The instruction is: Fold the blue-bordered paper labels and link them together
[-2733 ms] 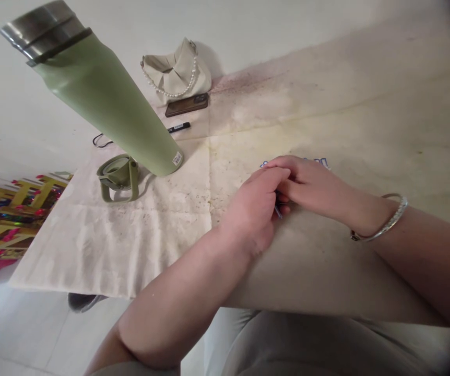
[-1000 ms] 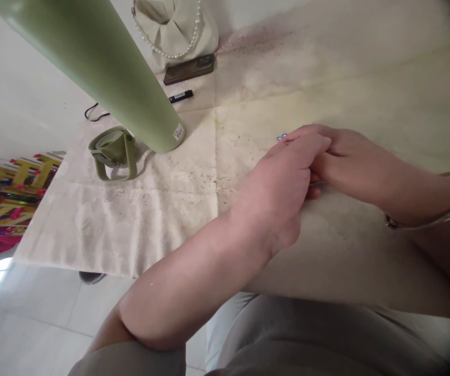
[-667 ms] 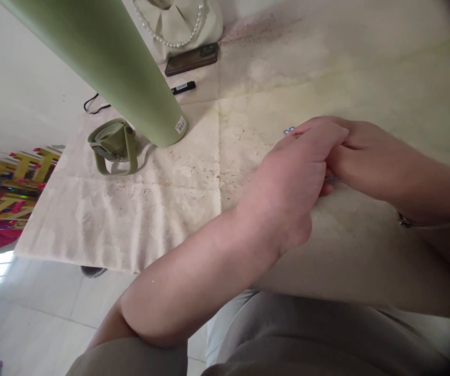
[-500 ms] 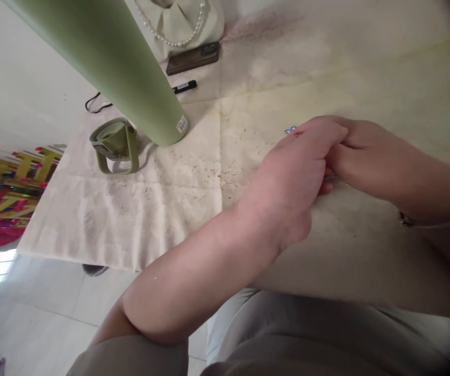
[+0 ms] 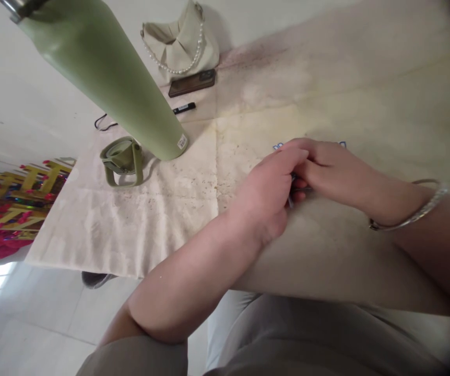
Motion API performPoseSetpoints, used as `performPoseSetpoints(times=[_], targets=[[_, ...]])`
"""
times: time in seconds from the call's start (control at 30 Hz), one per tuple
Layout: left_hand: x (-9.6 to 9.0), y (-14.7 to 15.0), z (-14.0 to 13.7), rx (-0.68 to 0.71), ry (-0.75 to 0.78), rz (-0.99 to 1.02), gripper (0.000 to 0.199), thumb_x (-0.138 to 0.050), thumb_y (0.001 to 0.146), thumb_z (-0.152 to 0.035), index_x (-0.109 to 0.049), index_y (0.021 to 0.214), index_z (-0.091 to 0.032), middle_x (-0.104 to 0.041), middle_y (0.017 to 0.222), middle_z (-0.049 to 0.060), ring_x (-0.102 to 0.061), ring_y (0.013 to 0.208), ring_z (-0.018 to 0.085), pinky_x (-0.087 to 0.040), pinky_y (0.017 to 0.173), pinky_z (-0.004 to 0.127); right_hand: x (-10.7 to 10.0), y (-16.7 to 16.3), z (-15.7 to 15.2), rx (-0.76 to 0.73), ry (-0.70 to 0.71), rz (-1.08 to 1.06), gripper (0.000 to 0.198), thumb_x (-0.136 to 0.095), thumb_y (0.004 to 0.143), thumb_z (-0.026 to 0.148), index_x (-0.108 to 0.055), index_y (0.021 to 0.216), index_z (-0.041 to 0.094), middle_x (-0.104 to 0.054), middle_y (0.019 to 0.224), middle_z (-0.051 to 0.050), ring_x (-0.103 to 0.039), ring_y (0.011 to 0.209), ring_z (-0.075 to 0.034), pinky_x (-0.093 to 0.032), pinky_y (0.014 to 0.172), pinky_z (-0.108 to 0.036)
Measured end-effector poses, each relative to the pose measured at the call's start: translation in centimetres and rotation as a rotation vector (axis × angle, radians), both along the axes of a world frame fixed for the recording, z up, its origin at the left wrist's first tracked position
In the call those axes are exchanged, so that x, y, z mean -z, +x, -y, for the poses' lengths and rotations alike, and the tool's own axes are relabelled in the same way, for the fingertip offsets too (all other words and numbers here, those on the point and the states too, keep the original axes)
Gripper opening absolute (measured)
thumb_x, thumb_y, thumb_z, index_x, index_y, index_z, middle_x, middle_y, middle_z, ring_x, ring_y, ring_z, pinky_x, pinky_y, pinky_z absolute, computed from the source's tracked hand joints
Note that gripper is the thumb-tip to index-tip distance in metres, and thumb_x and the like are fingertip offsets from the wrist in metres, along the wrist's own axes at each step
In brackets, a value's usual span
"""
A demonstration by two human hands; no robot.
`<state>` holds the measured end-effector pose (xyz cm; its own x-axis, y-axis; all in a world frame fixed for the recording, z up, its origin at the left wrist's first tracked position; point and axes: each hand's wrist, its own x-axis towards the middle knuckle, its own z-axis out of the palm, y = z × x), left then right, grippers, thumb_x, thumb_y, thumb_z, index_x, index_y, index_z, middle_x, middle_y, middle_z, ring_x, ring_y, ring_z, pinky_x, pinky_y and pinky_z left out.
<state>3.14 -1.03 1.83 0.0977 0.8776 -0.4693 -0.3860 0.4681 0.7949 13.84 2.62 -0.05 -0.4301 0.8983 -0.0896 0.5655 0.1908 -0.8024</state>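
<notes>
Left hand and right hand meet on the stained cloth, fingers curled together around a small thin object, mostly hidden between them; which hand grips it cannot be told. A silver bangle circles the right wrist. Well beyond the left hand stand a green bottle and its lid.

The left hand and right hand cover nearly all of a thin grey pointed object between them, its kind unclear. Blue print beyond the hands is mostly hidden. The tall green metal bottle left of the hands loses its top at the frame edge.
</notes>
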Motion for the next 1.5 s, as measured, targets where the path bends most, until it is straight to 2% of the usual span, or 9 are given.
performPoseSetpoints(times=[0.13, 0.3, 0.43, 0.53, 0.73, 0.93, 1.0, 1.27, 1.5], targets=[[0.3, -0.1, -0.2, 0.008, 0.019, 0.03, 0.012, -0.047, 0.078, -0.018, -0.054, 0.068, -0.017, -0.043, 0.059, -0.001, -0.04, 0.052, 0.008, -0.033, 0.044, 0.02, 0.2, 0.2, -0.1, -0.045, 0.01, -0.055, 0.022, -0.035, 0.091, 0.026, -0.053, 0.082, 0.017, -0.055, 0.059, 0.002, -0.055, 0.051, -0.009, -0.04, 0.05, -0.021], [1.1, -0.3, -0.9, 0.012, 0.034, 0.063, 0.015, -0.05, 0.079, -0.028, -0.054, 0.073, -0.015, -0.046, 0.061, -0.001, -0.041, 0.05, 0.008, -0.032, 0.044, 0.02, 0.9, 0.2, -0.5, -0.049, 0.017, -0.084, 0.022, -0.033, 0.092, 0.029, -0.05, 0.084, 0.017, -0.057, 0.061, 0.001, -0.056, 0.052, -0.01, -0.041, 0.053, -0.022], [1.6, -0.8, -1.8, 0.056, 0.014, 0.084, 0.013, -0.047, 0.077, -0.027, -0.05, 0.07, -0.016, -0.042, 0.058, -0.002, -0.035, 0.044, 0.006, -0.025, 0.04, 0.02, 1.4, 0.1, -0.8, -0.007, 0.094, -0.018, 0.021, -0.041, 0.089, 0.037, -0.051, 0.083, 0.019, -0.061, 0.067, -0.001, -0.058, 0.059, -0.013, -0.038, 0.054, -0.024], [1.8, -1.2, -2.2, 0.087, 0.026, 0.081, 0.019, -0.046, 0.078, -0.032, -0.049, 0.069, -0.017, -0.038, 0.054, -0.003, -0.031, 0.04, 0.006, -0.02, 0.039, 0.02, 1.3, -0.1, -0.8, 0.011, 0.146, 0.004, 0.019, -0.047, 0.085, 0.037, -0.053, 0.087, 0.019, -0.062, 0.072, -0.002, -0.056, 0.063, -0.014, -0.037, 0.056, -0.026], [2.2, -1.7, -2.3, 0.065, 0.128, -0.148, 0.035, -0.041, 0.084, -0.046, -0.051, 0.068, -0.017, -0.039, 0.052, -0.003, -0.025, 0.037, 0.005, -0.017, 0.039, 0.02, 0.7, -0.4, -0.5, 0.016, 0.187, -0.015, 0.014, -0.051, 0.081, 0.033, -0.05, 0.086, 0.02, -0.06, 0.076, -0.001, -0.053, 0.068, -0.015, -0.036, 0.059, -0.027], [1.3, -2.1, -2.0, 0.073, 0.337, -0.608, 0.041, -0.038, 0.087, -0.047, -0.054, 0.063, -0.018, -0.044, 0.052, -0.002, -0.035, 0.045, 0.008, -0.028, 0.045, 0.022, 0.8, -0.4, -0.5, 0.004, 0.184, -0.028, 0.015, -0.051, 0.08, 0.033, -0.045, 0.078, 0.02, -0.057, 0.073, -0.001, -0.05, 0.064, -0.014, -0.034, 0.055, -0.027], [1.0, -2.1, -2.0, 0.094, 0.379, -0.694, 0.041, -0.037, 0.088, -0.044, -0.054, 0.062, -0.018, -0.044, 0.05, -0.002, -0.038, 0.047, 0.01, -0.03, 0.048, 0.023, 0.9, -0.4, -0.5, -0.004, 0.188, -0.031, 0.014, -0.052, 0.08, 0.033, -0.045, 0.078, 0.02, -0.056, 0.072, -0.001, -0.049, 0.063, -0.014, -0.034, 0.055, -0.027], [1.3, -2.1, -2.2, 0.098, 0.404, -0.721, 0.041, -0.036, 0.089, -0.042, -0.057, 0.063, -0.019, -0.045, 0.048, -0.001, -0.045, 0.053, 0.012, -0.036, 0.056, 0.024, 1.1, -0.5, -0.6, 0.002, 0.211, -0.046, 0.013, -0.053, 0.078, 0.031, -0.047, 0.08, 0.019, -0.058, 0.075, -0.002, -0.049, 0.064, -0.014, -0.033, 0.056, -0.026], [2.1, -2.2, -2.0, 0.135, 0.512, -0.715, 0.038, -0.038, 0.09, -0.047, -0.06, 0.075, -0.019, -0.057, 0.065, 0.002, -0.052, 0.065, 0.015, -0.039, 0.061, 0.024, 1.3, -0.6, -0.6, 0.016, 0.236, -0.121, 0.02, -0.051, 0.077, 0.02, -0.054, 0.097, 0.018, -0.062, 0.096, -0.007, -0.056, 0.082, -0.018, -0.042, 0.07, -0.029]])
